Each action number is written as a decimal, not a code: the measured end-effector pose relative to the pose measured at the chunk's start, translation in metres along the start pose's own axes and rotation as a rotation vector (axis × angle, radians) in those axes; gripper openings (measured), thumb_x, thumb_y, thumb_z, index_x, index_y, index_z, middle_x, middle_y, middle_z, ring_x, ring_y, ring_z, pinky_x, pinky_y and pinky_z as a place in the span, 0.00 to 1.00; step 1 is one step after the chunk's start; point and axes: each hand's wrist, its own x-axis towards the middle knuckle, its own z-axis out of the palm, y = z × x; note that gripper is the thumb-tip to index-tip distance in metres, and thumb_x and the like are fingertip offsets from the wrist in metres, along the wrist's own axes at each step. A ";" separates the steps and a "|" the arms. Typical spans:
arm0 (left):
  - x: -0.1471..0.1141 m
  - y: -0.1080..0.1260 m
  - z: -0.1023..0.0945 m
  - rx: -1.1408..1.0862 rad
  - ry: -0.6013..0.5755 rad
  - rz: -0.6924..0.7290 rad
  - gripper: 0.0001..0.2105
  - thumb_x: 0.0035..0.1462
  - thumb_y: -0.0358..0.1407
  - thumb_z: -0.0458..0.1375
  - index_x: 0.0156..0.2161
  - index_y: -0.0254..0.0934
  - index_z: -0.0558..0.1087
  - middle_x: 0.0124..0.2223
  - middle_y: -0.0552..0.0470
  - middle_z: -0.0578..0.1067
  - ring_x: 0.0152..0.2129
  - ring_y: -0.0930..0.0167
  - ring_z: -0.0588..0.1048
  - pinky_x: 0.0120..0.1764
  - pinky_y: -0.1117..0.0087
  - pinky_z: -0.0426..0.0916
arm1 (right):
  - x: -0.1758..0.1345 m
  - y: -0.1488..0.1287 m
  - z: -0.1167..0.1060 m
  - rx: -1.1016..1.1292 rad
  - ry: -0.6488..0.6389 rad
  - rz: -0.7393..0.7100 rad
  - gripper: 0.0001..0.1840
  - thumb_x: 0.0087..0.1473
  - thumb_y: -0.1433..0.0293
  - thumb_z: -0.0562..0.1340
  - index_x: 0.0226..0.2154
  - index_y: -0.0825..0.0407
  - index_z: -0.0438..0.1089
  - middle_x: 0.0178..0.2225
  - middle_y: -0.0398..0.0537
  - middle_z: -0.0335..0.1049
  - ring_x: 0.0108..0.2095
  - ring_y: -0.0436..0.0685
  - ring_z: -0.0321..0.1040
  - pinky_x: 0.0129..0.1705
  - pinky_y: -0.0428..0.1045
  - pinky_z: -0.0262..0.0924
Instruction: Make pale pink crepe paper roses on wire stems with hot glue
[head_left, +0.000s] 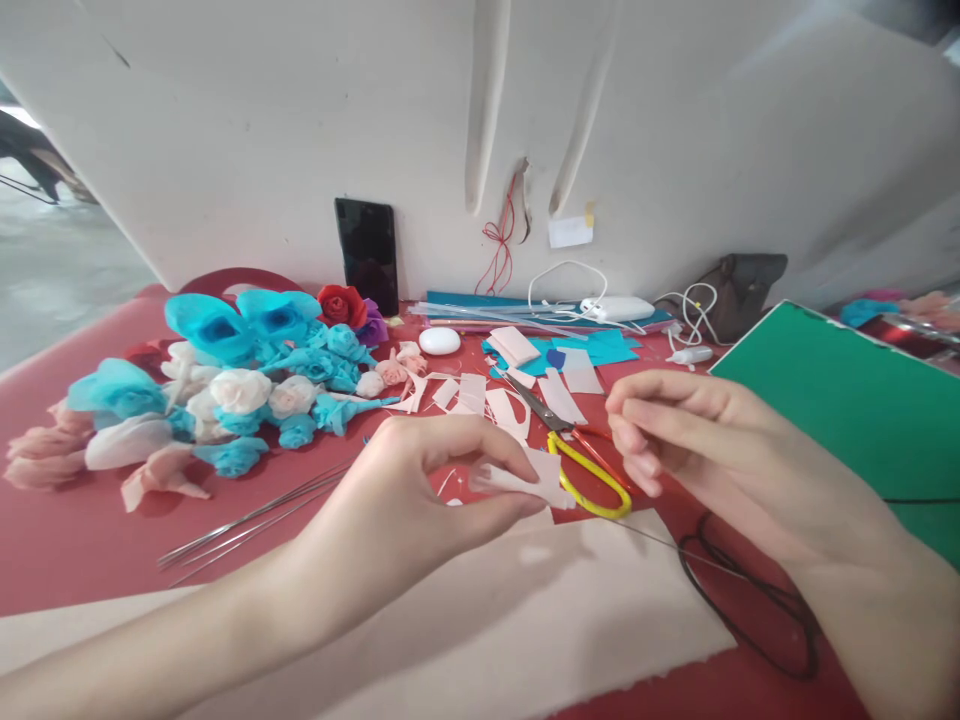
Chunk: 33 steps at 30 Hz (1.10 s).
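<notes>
My left hand (442,500) pinches a small strip of pale crepe paper (551,480) between thumb and fingertips. A thin wire (667,545) runs from near the strip to the right, below my right hand; whether it joins the strip I cannot tell. My right hand (697,440) is raised with its fingers loosely bent, and nothing shows between them. Just beyond the hands lie scissors (559,425) with yellow and red handles. A large pale sheet of paper (480,620) is spread beneath my left hand.
Paper flowers (240,390) in blue, white, pink and red are heaped at left, beside metal wires (255,520). Paper scraps (472,393) litter the red table (67,545). A phone (367,255) leans on the wall. A green board (840,420) and black cord (772,610) are at right.
</notes>
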 end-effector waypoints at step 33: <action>0.023 -0.021 -0.032 0.017 0.159 -0.078 0.05 0.47 0.38 0.63 0.29 0.39 0.74 0.31 0.55 0.79 0.29 0.72 0.77 0.29 0.79 0.70 | 0.007 0.000 -0.015 -0.978 -0.075 -0.042 0.12 0.53 0.59 0.58 0.34 0.46 0.72 0.38 0.43 0.72 0.37 0.53 0.68 0.32 0.45 0.64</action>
